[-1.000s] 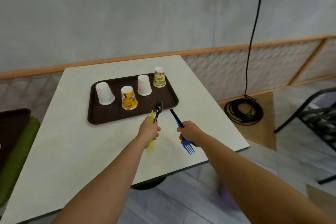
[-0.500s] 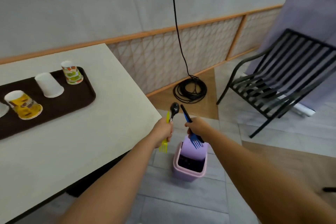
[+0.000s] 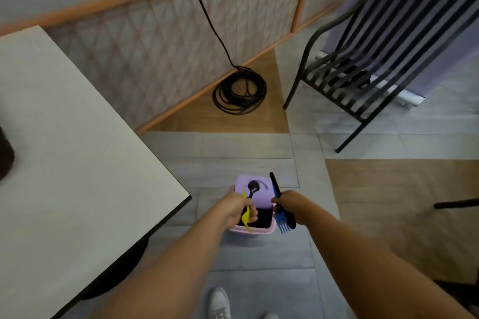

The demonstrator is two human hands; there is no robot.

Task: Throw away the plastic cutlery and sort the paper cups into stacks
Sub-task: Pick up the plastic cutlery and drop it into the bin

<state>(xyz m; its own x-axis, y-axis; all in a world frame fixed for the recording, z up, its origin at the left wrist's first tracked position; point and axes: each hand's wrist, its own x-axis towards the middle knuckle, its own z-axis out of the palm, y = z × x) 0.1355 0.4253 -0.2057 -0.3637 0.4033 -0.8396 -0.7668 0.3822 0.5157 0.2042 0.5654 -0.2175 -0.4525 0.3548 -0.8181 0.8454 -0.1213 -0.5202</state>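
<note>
Both hands hold plastic cutlery above the open lilac bin (image 3: 261,230) on the floor.

The left hand (image 3: 239,208) has its fingers curled around a black spoon (image 3: 252,187) and a yellow utensil (image 3: 246,218). The right hand (image 3: 290,206) is clenched around a blue fork (image 3: 282,224), tines down, and a black utensil (image 3: 274,185) pointing up. The bin stands near the corner of the table (image 3: 77,137). A black chair (image 3: 375,59) and a coiled cable (image 3: 239,93) are farther away.
</note>
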